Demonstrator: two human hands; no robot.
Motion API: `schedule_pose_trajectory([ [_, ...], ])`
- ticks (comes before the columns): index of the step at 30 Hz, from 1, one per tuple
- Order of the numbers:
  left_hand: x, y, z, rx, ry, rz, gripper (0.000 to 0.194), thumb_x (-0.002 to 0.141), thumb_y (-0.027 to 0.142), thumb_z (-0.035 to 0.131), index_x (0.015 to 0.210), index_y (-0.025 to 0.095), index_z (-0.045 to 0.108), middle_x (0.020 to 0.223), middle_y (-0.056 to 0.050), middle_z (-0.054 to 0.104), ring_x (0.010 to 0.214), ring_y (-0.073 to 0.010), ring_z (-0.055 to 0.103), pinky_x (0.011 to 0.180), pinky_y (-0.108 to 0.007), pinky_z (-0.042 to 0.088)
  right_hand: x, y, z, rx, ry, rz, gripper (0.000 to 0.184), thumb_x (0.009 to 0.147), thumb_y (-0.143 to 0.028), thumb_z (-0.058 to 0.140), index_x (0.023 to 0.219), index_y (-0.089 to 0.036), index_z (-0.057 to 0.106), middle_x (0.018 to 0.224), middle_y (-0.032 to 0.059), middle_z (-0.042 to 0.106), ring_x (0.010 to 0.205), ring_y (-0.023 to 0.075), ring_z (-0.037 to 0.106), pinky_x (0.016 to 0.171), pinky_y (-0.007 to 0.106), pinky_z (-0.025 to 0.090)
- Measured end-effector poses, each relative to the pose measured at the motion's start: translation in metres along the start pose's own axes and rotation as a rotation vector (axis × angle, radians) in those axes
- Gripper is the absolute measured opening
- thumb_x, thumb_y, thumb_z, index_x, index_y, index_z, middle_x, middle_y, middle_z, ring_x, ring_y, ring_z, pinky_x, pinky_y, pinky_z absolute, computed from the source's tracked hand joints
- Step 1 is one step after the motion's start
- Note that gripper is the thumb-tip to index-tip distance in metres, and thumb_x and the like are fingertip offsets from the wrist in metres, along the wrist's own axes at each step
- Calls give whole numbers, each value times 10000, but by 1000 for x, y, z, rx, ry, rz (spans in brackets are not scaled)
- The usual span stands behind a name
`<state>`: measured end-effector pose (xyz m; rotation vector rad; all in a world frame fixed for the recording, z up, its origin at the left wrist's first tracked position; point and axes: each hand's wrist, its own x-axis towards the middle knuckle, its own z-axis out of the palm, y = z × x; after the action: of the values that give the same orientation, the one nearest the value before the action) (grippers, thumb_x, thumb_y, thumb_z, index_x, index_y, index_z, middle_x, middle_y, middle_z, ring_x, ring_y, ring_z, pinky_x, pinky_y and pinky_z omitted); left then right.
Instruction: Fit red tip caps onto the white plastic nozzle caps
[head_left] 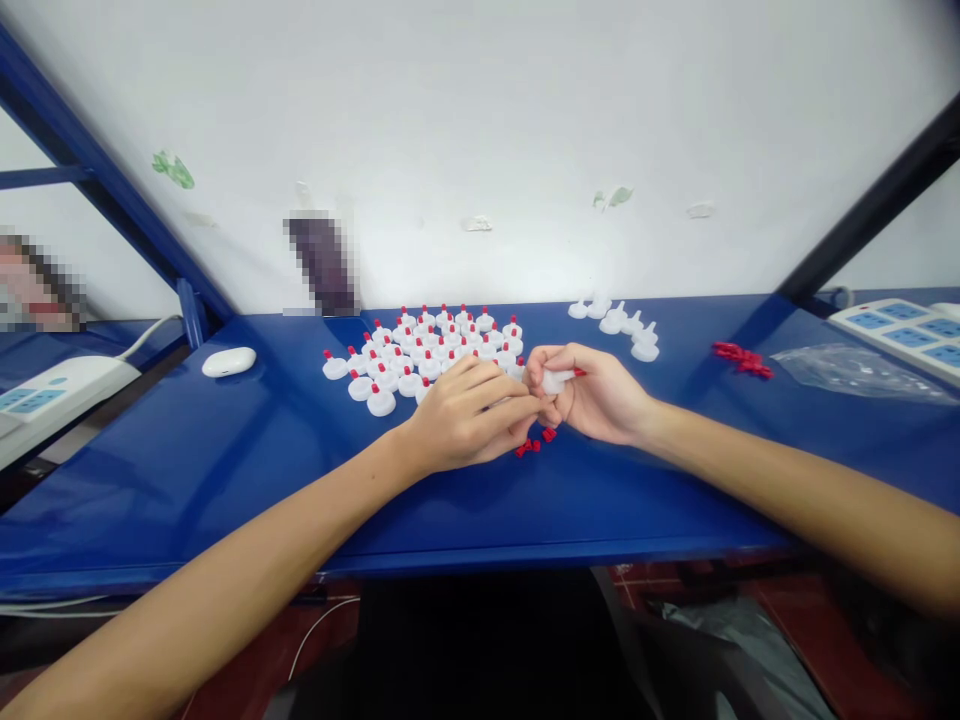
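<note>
My right hand (592,392) is closed round a small white plastic cap with a red tip (561,378), held just above the blue table (225,470). My left hand (469,412) lies beside it, fingers curled and touching the right fingers; what it pinches is hidden. A few loose red pieces (534,444) lie on the table under both hands. Behind the hands stands a cluster of several white caps with red tips (427,352). Several plain white caps (619,322) lie at the back right.
A pile of red pieces (742,359) and a clear plastic bag (855,370) lie at the right. Power strips sit at the far right (900,335) and far left (45,395). A white oval case (229,361) rests left of the caps. Blue frame struts rise on both sides.
</note>
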<state>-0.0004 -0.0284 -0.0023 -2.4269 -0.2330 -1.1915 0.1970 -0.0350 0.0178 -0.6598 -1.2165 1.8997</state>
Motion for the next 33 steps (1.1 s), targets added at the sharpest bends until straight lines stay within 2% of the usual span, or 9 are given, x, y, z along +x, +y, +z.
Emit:
schedule_pose_trajectory([
  [7,-1,-3,-2,-17,-19,42,145,891,177,662,1008,181,576,883,-15,733,768,-151,615,674,-308,435,1,2,-2,-11,46,1,154,801,-184,471,730,-144,603,618,18,575,472,126,579,476,243,534],
  [14,4,-8,-10,4,-137,119,42,940,207,616,930,174,590,855,-19,715,781,-155,605,679,-309,434,2,4,-5,-64,82,18,116,783,-193,507,736,-143,601,633,25,597,483,147,617,499,271,553],
  [19,6,-7,-12,31,-205,163,113,973,195,555,871,173,598,830,-18,693,740,-134,585,676,-299,427,1,3,-2,-116,91,51,105,774,-191,505,733,-145,591,602,29,607,473,164,637,490,261,536],
  [28,7,-4,-9,47,-203,180,147,966,195,549,825,179,587,765,0,646,694,-127,551,684,-297,426,-2,-1,5,-204,94,59,135,759,-172,496,672,-137,594,554,18,587,467,148,636,464,229,521],
  [33,3,-5,-6,29,-176,141,106,934,173,566,828,174,567,771,-18,650,693,-141,555,656,-304,413,0,1,5,-217,142,24,91,779,-207,567,742,-138,613,609,10,600,516,153,655,502,243,545],
])
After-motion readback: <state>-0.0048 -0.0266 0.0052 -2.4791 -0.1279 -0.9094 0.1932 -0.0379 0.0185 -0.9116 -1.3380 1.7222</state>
